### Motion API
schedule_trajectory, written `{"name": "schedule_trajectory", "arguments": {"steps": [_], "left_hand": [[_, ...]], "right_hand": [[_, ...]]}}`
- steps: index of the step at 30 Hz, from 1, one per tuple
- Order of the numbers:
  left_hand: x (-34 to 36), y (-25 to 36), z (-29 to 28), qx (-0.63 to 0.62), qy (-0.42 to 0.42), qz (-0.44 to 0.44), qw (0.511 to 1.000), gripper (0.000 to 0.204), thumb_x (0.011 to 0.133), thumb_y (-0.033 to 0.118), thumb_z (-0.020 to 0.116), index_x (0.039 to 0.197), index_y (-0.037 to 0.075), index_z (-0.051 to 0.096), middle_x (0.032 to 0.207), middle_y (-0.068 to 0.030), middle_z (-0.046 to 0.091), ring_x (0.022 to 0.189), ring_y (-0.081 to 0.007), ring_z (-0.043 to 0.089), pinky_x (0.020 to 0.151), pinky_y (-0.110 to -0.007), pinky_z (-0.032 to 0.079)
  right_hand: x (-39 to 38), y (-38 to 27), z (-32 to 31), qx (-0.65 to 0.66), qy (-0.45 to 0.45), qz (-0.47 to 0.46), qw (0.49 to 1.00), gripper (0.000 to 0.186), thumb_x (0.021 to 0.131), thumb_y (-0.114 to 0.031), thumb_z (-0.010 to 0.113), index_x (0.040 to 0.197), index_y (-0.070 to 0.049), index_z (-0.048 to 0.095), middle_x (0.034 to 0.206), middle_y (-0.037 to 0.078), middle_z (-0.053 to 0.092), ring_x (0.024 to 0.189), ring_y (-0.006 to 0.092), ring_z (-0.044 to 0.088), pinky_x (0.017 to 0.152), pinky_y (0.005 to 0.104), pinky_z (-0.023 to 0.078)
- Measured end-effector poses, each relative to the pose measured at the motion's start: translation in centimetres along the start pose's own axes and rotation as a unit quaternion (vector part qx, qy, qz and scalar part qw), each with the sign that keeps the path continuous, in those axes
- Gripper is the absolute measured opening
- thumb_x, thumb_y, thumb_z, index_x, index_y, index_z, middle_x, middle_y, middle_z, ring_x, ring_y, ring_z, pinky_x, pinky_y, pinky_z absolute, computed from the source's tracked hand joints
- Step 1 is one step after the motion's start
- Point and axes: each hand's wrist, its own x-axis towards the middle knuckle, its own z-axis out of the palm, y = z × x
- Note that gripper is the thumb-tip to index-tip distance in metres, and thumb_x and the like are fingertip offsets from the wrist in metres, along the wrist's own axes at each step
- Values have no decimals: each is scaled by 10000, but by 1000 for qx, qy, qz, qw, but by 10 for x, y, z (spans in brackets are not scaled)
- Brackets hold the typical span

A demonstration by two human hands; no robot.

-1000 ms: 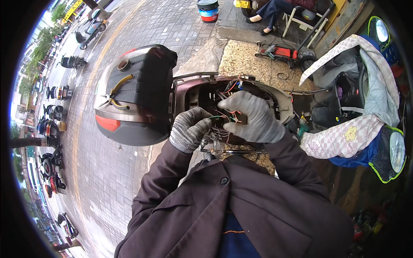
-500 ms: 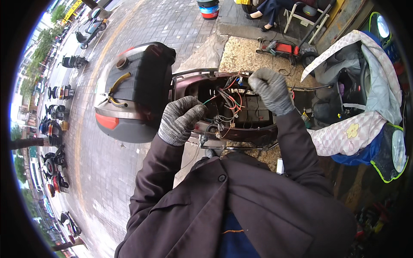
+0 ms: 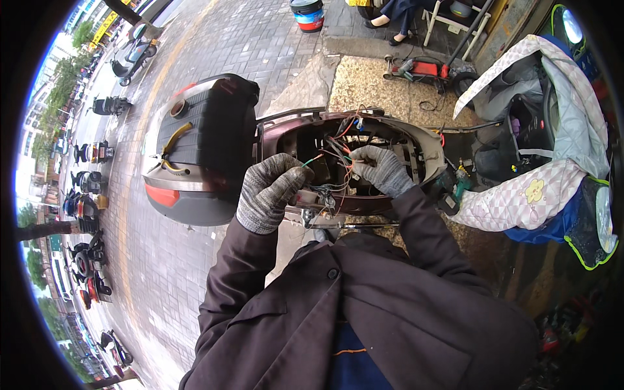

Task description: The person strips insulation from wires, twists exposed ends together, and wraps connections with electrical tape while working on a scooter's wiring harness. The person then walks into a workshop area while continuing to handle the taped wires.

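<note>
Both of my hands wear grey knitted gloves. My left hand point(image 3: 270, 194) pinches a thin green wire point(image 3: 313, 160) between thumb and forefinger, its end pointing right. Across from it, my right hand point(image 3: 382, 170) is closed, fingertips pinched on a wire among the red and green ones. These belong to a loose wiring bundle point(image 3: 338, 148) rising from the opened scooter body point(image 3: 426, 146), a dark red shell with its inside exposed. What exactly lies between the right fingertips is partly hidden.
Left of the opening sits a black and silver top box point(image 3: 218, 130), with yellow-handled pliers point(image 3: 170, 144) and a tape roll point(image 3: 177, 108) on it. A green power tool point(image 3: 455, 188) lies right, near a quilted cover point(image 3: 530, 198). Beyond are a red floor jack point(image 3: 426, 69) and a seated person.
My right hand has come down and left from above the far rim to the wires. My left hand keeps its pinch on the green wire, nearly in place.
</note>
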Motion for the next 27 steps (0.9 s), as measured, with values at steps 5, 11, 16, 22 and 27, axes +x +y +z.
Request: {"name": "schedule_trajectory", "arguments": {"steps": [5, 11, 16, 22, 27], "left_hand": [[2, -10, -3, 6, 21, 17, 1000, 167, 895, 157, 618, 897, 0, 676, 739, 3, 624, 589, -44, 496, 546, -209, 412], [9, -25, -8, 3, 67, 9, 998, 142, 901, 128, 623, 950, 5, 674, 757, 0, 646, 595, -42, 507, 547, -211, 429], [12, -31, 0, 24, 78, 33, 996, 170, 887, 96, 612, 1004, -10, 673, 714, -20, 646, 554, -57, 533, 518, -206, 435], [9, -28, 7, 9, 55, 16, 998, 175, 876, 59, 615, 1032, 3, 671, 812, 12, 652, 652, -31, 513, 584, -194, 428], [4, -24, 8, 18, 21, 19, 999, 157, 906, 0, 565, 1047, -28, 628, 897, -70, 675, 794, -108, 633, 725, -259, 525]], "right_hand": [[15, -26, 6, -88, 38, -40, 995, 91, 852, -88, 683, 907, -16, 672, 811, 33, 648, 729, 95, 578, 724, 277, 507], [4, -73, 8, 45, 25, -151, 987, 19, 854, -9, 627, 859, -16, 610, 765, 21, 602, 722, 67, 553, 656, 251, 497], [-3, -110, 25, 72, -11, -151, 986, 180, 819, 22, 677, 953, -1, 558, 760, 12, 585, 709, 67, 566, 664, 245, 515], [-3, -125, 33, 82, -44, -139, 986, 486, 780, 36, 730, 1209, 38, 502, 948, 32, 582, 791, 82, 591, 732, 249, 528], [-3, -128, 37, 63, -45, -112, 991, 383, 792, -11, 746, 1129, 30, 567, 892, 28, 618, 790, 76, 597, 728, 242, 523]]}}
